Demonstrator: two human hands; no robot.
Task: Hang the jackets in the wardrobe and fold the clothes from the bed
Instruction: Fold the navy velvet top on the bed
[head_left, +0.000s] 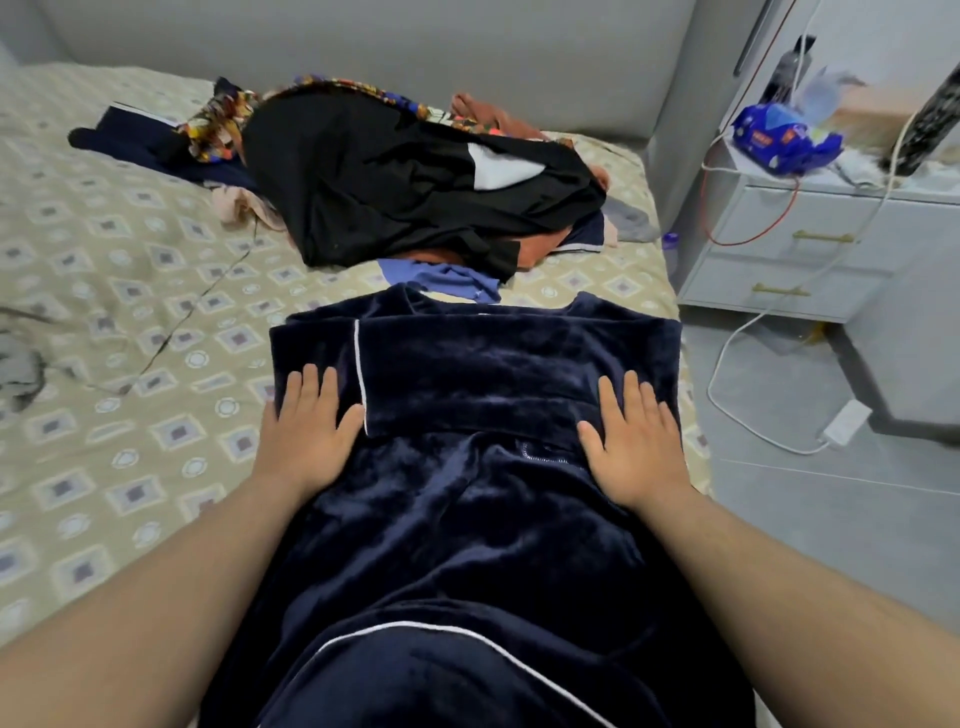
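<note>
Navy velvet: one top (467, 499), white-piped, laid flat on the near right part of the bed (104, 374), its far portion folded across. Left hand (306, 421): spread, fingers straight, pressed flat on the top's left edge. Right hand (636, 436): spread likewise, pressed flat near the right edge. Pile (218, 124): clothes heaped farther back on the bed, topped by a black garment (405, 192). Nightstand (779, 249): stood right of the bed, a blue pack (779, 137) set on it. White cable (727, 395): trailed over the floor (831, 519).
</note>
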